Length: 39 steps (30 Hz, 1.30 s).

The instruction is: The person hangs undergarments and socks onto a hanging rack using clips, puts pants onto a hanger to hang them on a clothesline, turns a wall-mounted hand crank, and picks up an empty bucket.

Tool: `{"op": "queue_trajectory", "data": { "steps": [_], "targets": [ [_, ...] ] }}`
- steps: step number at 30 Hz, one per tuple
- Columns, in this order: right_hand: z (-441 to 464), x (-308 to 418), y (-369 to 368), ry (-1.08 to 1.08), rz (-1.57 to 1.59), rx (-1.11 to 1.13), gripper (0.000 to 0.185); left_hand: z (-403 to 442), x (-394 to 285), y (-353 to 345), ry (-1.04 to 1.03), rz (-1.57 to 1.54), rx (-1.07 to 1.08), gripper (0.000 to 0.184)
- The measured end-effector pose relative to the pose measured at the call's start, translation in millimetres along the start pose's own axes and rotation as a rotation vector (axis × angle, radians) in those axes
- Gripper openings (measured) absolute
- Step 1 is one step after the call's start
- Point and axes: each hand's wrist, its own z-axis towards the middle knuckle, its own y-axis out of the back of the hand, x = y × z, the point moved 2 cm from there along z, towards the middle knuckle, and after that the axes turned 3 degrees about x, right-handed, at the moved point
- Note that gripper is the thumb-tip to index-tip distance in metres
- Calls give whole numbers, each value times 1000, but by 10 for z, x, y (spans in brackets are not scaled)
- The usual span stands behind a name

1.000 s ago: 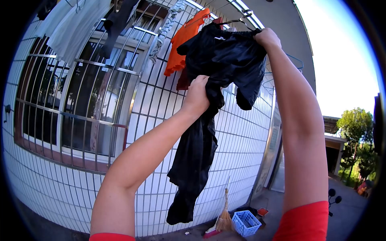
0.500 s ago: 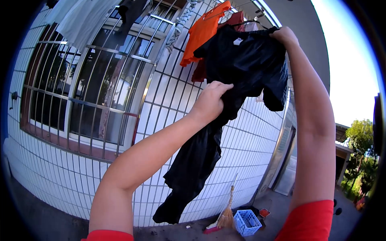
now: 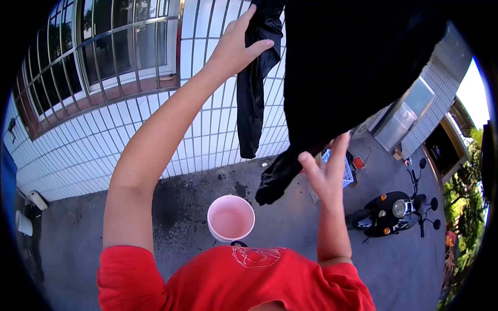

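Observation:
A large black garment [image 3: 353, 67] hangs close in front of me and fills the upper right; its upper part is out of view. One narrow black length of cloth [image 3: 251, 109] dangles beside it, against the tiled wall. My left hand [image 3: 236, 49] is raised at this narrow length, thumb and fingers apart; whether it touches the cloth is hard to tell. Lower down, my right hand [image 3: 328, 179] is at the garment's bottom edge with thumb and fingers spread, gripping nothing visible. Beneath, on the ground, stands a pink bucket [image 3: 231, 205] with no contents visible.
Left is a barred window [image 3: 124, 52] in the white tiled wall [image 3: 207, 129]. A black motorbike [image 3: 394, 212] stands at right. Behind my right hand are a blue crate [image 3: 348, 173] and a small red item [image 3: 358, 163].
My view has tilted down, bringing the bucket and motorbike into sight. My right hand has let go of the garment's top and dropped to its lower edge. My left hand's fingers have opened.

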Motion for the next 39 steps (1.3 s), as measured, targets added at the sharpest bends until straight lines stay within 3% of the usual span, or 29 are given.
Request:
{"op": "queue_trajectory", "data": {
  "steps": [1,2,3,5,7,8,9,11,13,14,15,16,17,19,21,23,25,26,27,29,31,33,34,35,38,39],
  "targets": [
    [-251,-38,-125,-208,293,77,76,-184,126,-98,-29,-53,59,79],
    [-506,-113,-272,-436,546,52,55,-423,136,-153,108,-163,164,77],
    [-607,5,-333,-506,612,-83,39,-711,92,-195,244,-273,267,75],
    [-774,-168,-221,-473,296,19,29,-1339,167,-405,414,-334,318,73],
    [-718,-197,-105,-458,344,-23,27,-1938,29,-509,519,-263,315,70],
    [-757,-259,-50,-495,365,4,34,-2205,-75,-570,607,-328,357,69],
    [-831,-374,-27,-472,390,33,54,-2437,-198,-613,696,-391,396,68],
    [-988,-459,-43,-503,551,50,76,-2831,-534,-718,1002,-730,538,72],
    [-1209,-574,-79,-513,555,106,87,-3109,-848,-788,1313,-881,851,72],
    [-1316,-567,-114,-547,588,70,87,-3191,-938,-814,1327,-887,869,72],
    [-1409,-606,-170,-480,525,43,87,-3285,-1037,-860,1487,-1112,958,70],
    [-1525,-617,-161,-547,564,117,89,-3352,-1128,-901,1641,-1340,1037,69],
    [-1617,-620,-154,-606,605,190,90,-3373,-1157,-961,1643,-1339,1044,69],
    [-1614,-548,-133,-649,674,274,94,-3273,-1252,-1062,1471,-1626,955,63],
    [-1672,-583,-142,-658,696,259,90,-3198,-1270,-1103,1447,-1600,902,52],
    [-1675,-618,-94,-657,702,252,89,-3140,-1218,-1118,1315,-1201,927,44],
    [-1695,-641,15,-751,783,274,85,-3064,-1221,-1084,1354,-1205,844,40],
    [-1742,-600,126,-952,940,334,73,-3065,-1163,-1104,1366,-1180,793,41],
    [-1746,-606,162,-953,943,328,73,-3044,-1118,-1113,1377,-1152,744,42],
    [-1752,-571,173,-930,1576,209,55,-3013,-1083,-1118,1385,-1106,776,43],
    [-1773,-631,175,-1007,1606,128,65,-3003,-1065,-1143,1395,-1268,712,39],
    [-1842,-753,173,-1335,1150,-28,53,-3000,-1066,-1130,1476,-1366,692,39],
    [-1755,-629,141,-1249,1173,-92,34,-2976,-1106,-1084,1599,-1547,494,41],
    [-1789,-618,156,-1243,1172,-102,34,-2963,-1133,-1047,1709,-1719,276,44],
    [-1949,-711,154,-1146,1206,285,25,-3101,-985,-1030,1614,-2020,113,44],
    [-1946,-688,129,-1142,1204,279,25,-3124,-964,-1016,1563,-2137,47,44]
  ]
}}
